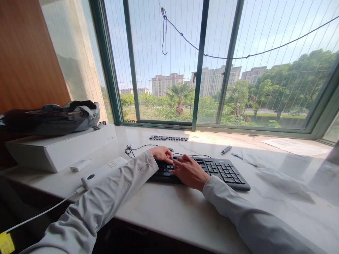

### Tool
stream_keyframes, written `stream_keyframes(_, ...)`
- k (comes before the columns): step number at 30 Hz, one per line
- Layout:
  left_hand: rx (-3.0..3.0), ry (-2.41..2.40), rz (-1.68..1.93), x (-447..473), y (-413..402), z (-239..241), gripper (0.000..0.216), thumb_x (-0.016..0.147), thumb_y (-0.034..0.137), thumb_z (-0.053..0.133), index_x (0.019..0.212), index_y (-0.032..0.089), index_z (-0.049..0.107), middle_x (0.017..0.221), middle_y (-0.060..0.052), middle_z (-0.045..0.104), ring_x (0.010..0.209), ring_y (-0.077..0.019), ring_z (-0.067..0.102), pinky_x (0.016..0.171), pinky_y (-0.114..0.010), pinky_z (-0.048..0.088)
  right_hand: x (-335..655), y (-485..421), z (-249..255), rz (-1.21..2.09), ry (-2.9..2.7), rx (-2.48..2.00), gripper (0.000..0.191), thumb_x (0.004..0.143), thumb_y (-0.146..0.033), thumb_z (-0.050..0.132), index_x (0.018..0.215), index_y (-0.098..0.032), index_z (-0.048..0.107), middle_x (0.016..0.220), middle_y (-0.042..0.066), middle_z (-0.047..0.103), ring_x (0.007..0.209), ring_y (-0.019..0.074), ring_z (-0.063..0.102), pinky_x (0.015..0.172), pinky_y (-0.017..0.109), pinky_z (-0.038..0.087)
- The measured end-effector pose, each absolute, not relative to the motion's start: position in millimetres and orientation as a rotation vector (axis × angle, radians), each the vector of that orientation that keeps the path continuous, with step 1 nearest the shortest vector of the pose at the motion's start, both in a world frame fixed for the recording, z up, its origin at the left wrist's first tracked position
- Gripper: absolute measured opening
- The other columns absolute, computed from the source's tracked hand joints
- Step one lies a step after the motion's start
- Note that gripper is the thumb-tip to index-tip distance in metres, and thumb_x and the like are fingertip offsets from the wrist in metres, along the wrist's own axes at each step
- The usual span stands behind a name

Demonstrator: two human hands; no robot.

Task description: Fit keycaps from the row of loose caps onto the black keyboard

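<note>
A black keyboard (pixel 227 171) lies on the marble desk, and part of its upper rows looks stripped of keycaps. Over its left half, my left hand (pixel 162 154) has its fingers pinched together at the upper rows. My right hand (pixel 189 171) is right beside it, fingers curled and pressed down at the same spot. Whatever the fingertips hold, if anything, is hidden or too small to make out. Behind the keyboard, several loose black keycaps (pixel 168 138) are lined up in rows near the window.
A white box (pixel 63 148) with a dark headset-like device (pixel 66 118) on top stands at left. Nearer are a white device (pixel 103 173) with a cable and a small white piece (pixel 81 165). Rightward lie a grey tool (pixel 226 150), a thin brush (pixel 245 159), plastic wrap (pixel 286 181) and paper (pixel 295 146).
</note>
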State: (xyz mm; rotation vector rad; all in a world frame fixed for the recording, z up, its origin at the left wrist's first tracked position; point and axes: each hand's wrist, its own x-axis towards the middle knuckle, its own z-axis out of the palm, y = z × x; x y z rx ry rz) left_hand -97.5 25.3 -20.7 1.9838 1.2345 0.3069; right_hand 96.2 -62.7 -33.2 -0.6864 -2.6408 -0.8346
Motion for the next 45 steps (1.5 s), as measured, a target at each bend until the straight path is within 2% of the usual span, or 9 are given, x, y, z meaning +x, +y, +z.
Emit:
stream_keyframes(6, 1.887, 1.177, 0.335, -102, 30, -26, 0.051, 0.044, 0.048, 0.081, 0.071, 0.014, 0.055, 0.054, 0.006, 0.045, 0.052, -0.0063, 0.034, 0.050, -0.022, 0.023, 98, -61, -35, -0.857, -2.620, -0.718, 0.037, 0.097, -0.033, 0.034, 0.087, -0.015, 0.065, 0.084, 0.007, 0.059, 0.082, 0.0179, 0.051, 0.076, 0.036, 0.033)
stream_keyframes(17, 1.920, 1.206, 0.324, -103, 27, -23, 0.044, 0.048, 0.044, 0.080, 0.070, 0.015, 0.053, 0.056, 0.005, 0.046, 0.055, -0.0079, 0.036, 0.051, -0.022, 0.024, 96, -65, -34, -0.702, -2.629, -0.754, 0.037, 0.098, -0.030, 0.032, 0.083, -0.016, 0.064, 0.085, 0.006, 0.059, 0.084, 0.0174, 0.051, 0.077, 0.036, 0.029)
stream_keyframes(27, 1.897, 1.288, 0.379, -98, 26, -26, 0.039, 0.045, 0.035, 0.079, 0.067, 0.016, 0.052, 0.051, 0.007, 0.041, 0.050, -0.0071, 0.031, 0.046, -0.023, 0.018, 92, -63, -39, -0.583, -2.589, -0.795, 0.036, 0.097, -0.029, 0.034, 0.080, -0.015, 0.063, 0.081, 0.006, 0.060, 0.077, 0.0154, 0.052, 0.078, 0.034, 0.026)
stream_keyframes(34, 1.905, 1.268, 0.377, -101, 27, -27, 0.044, 0.045, 0.041, 0.080, 0.069, 0.016, 0.054, 0.056, 0.005, 0.045, 0.053, -0.0077, 0.035, 0.047, -0.022, 0.022, 96, -63, -42, -0.525, -2.520, -0.848, 0.037, 0.098, -0.028, 0.032, 0.081, -0.016, 0.063, 0.081, 0.005, 0.058, 0.074, 0.0136, 0.049, 0.081, 0.033, 0.025)
stream_keyframes(37, 1.851, 1.265, 0.452, -104, 28, -28, 0.048, 0.044, 0.045, 0.080, 0.072, 0.015, 0.057, 0.057, 0.005, 0.047, 0.055, -0.0082, 0.037, 0.048, -0.022, 0.024, 96, -66, -40, -0.542, -2.476, -0.918, 0.037, 0.098, -0.028, 0.030, 0.087, -0.017, 0.064, 0.084, 0.005, 0.057, 0.078, 0.0153, 0.049, 0.081, 0.034, 0.025)
stream_keyframes(40, 1.837, 1.317, 0.566, -107, 32, -32, 0.049, 0.046, 0.047, 0.080, 0.076, 0.014, 0.060, 0.058, 0.004, 0.051, 0.054, -0.0086, 0.040, 0.049, -0.022, 0.027, 97, -68, -38, -0.514, -2.451, -0.972, 0.034, 0.096, -0.035, 0.033, 0.102, -0.020, 0.063, 0.091, 0.007, 0.056, 0.086, 0.0174, 0.049, 0.081, 0.035, 0.025)
stream_keyframes(45, 1.869, 1.395, 0.734, -110, 40, -40, 0.042, 0.052, 0.042, 0.077, 0.078, 0.013, 0.062, 0.061, 0.001, 0.060, 0.060, -0.0120, 0.051, 0.058, -0.024, 0.038, 98, -68, -38, -0.374, -2.472, -0.997, 0.035, 0.095, -0.042, 0.036, 0.110, -0.026, 0.062, 0.096, 0.005, 0.055, 0.090, 0.0172, 0.048, 0.081, 0.034, 0.025)
